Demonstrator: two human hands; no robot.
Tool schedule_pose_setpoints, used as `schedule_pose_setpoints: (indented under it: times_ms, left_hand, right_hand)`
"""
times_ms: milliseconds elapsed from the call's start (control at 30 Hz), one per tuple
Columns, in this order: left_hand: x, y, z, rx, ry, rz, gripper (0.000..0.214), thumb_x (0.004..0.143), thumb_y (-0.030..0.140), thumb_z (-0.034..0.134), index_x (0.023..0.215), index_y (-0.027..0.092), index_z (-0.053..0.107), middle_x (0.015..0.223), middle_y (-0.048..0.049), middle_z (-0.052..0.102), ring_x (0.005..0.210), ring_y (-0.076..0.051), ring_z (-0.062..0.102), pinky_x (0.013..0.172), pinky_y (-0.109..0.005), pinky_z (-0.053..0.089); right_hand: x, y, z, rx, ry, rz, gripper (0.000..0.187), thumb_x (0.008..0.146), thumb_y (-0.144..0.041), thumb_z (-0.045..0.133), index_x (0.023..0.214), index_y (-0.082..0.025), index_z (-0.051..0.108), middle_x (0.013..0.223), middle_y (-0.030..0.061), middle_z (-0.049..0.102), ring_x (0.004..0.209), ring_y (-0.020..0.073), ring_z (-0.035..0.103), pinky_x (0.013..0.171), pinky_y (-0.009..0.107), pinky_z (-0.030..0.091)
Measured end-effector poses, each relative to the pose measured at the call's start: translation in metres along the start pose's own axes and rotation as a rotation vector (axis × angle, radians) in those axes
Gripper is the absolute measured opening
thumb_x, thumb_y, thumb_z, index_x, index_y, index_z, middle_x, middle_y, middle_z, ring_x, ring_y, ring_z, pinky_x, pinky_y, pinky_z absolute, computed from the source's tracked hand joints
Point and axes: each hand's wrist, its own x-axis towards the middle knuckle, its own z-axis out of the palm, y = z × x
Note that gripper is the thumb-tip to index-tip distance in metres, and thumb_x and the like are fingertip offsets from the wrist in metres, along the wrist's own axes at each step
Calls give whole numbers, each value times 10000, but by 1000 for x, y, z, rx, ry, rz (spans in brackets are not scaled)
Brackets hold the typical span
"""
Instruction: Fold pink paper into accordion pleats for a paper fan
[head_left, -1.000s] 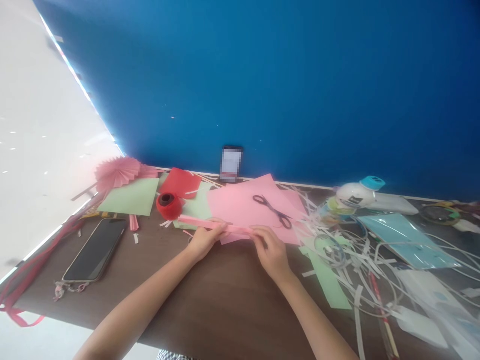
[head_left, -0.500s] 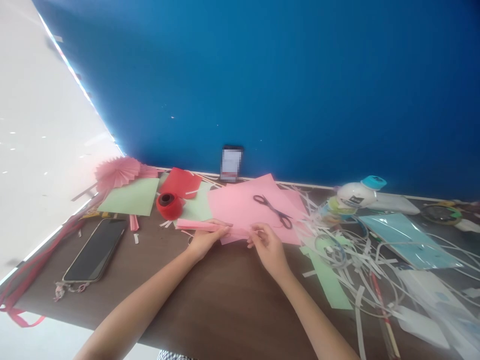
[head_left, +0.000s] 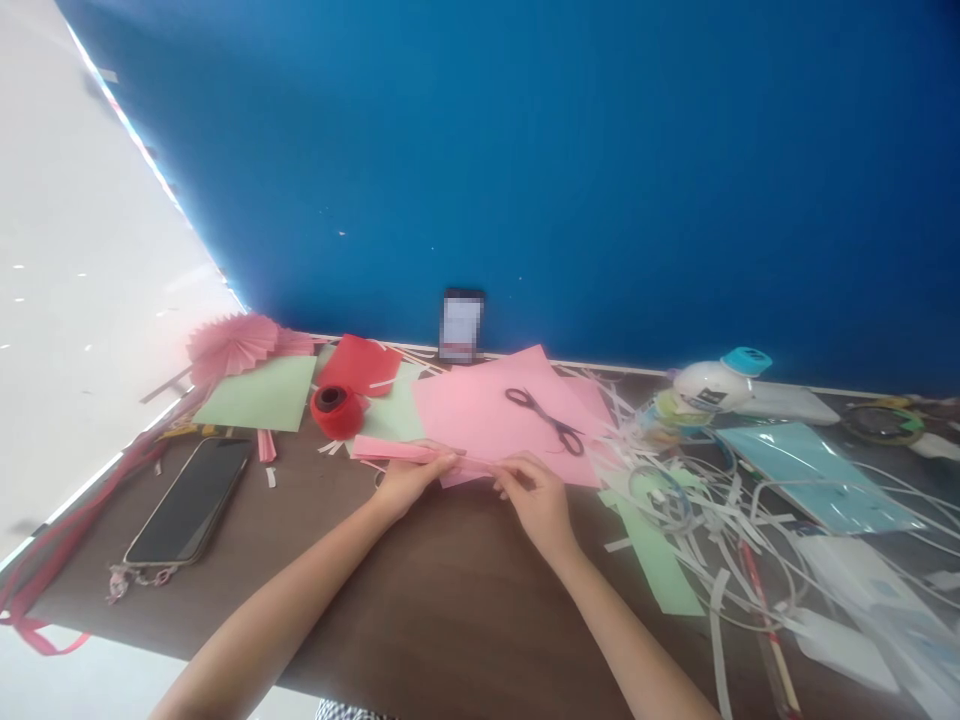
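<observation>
My left hand (head_left: 405, 482) is closed around a narrow, pleated strip of pink paper (head_left: 375, 448), whose layered end sticks out to the left. Thumb and forefinger of my right hand (head_left: 538, 500) are pinched together at what looks like the strip's right end, though pink on pink makes the edge hard to see. Beneath and behind the hands lie pink paper sheets (head_left: 472, 400). Open black scissors (head_left: 546, 420) rest on them, just beyond my right hand. A red ribbon roll (head_left: 337, 412) stands left of the strip.
At left are a phone (head_left: 191, 500), green paper (head_left: 262, 395) and a pink paper fan (head_left: 232, 348). Another phone (head_left: 460, 325) leans on the blue wall. Right are a white glue bottle (head_left: 709, 388), tangled white strips (head_left: 739, 530) and a blue packet (head_left: 817, 475).
My right fingertips have closed into a tighter pinch near the strip's right end. The left thumb has shifted slightly left. Other things stay in place; the view moved a little.
</observation>
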Motion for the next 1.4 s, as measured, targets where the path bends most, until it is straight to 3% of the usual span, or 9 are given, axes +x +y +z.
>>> schedule_pose_setpoints:
  times_ms: [100,167,333,467,667,967,1200,1333,1400]
  left_hand:
    - [-1,1,2,-39,-7,-3,252,663,374,668,763,144,646,934,-96,674,823,-215,632,765,-336,482]
    - [-2,3,3,-31,-16,15,242,671,373,661,747,144,638,943,-98,671,839,-216,628,770,-339,479]
    - [-4,7,5,-35,-43,50,216,669,352,667,713,144,628,956,-100,665,886,-224,616,796,-352,480]
    - [-4,6,9,-95,0,34,220,639,331,696,733,143,631,932,-94,664,900,-230,612,806,-360,485]
    - [-1,5,14,-367,-24,-91,317,653,328,690,871,115,607,875,-101,674,876,-229,625,806,-395,498]
    - [2,0,15,-446,-39,-133,301,684,319,672,892,109,617,911,-104,668,927,-232,608,845,-398,484]
    - [3,5,14,-566,0,-170,359,688,294,680,975,140,530,954,-93,650,904,-195,621,884,-381,463]
    - [5,2,11,-516,16,-151,359,673,316,687,942,132,536,885,-81,661,878,-196,628,830,-361,490]
    - [6,1,10,-464,27,-150,343,657,349,690,872,109,572,855,-90,669,836,-194,635,790,-341,508]
  right_hand:
    - [-1,0,2,91,21,58,208,747,-390,580,710,-195,643,980,62,537,652,140,588,525,291,549]
    - [-1,-1,3,98,14,81,206,752,-382,576,696,-194,639,1052,69,528,696,147,601,592,304,555]
    - [0,-4,6,100,32,92,225,755,-385,571,659,-184,605,979,74,594,772,172,603,698,315,520]
    - [0,-4,9,113,58,84,241,764,-387,559,650,-177,581,869,64,619,662,148,593,676,316,511]
    - [0,-2,10,152,57,123,243,732,-394,590,635,-172,602,796,58,629,636,158,592,657,324,514]
    - [2,7,15,391,136,254,247,637,-377,692,711,-176,568,692,9,612,602,148,594,642,326,522]
    - [2,5,13,284,139,167,229,660,-375,674,687,-173,571,717,38,628,694,178,609,698,340,511]
    - [0,5,14,216,114,155,230,659,-381,673,662,-174,574,669,39,624,677,183,608,680,342,507]
    - [0,6,14,264,103,193,251,646,-387,683,747,-176,590,653,25,622,651,181,616,673,350,514]
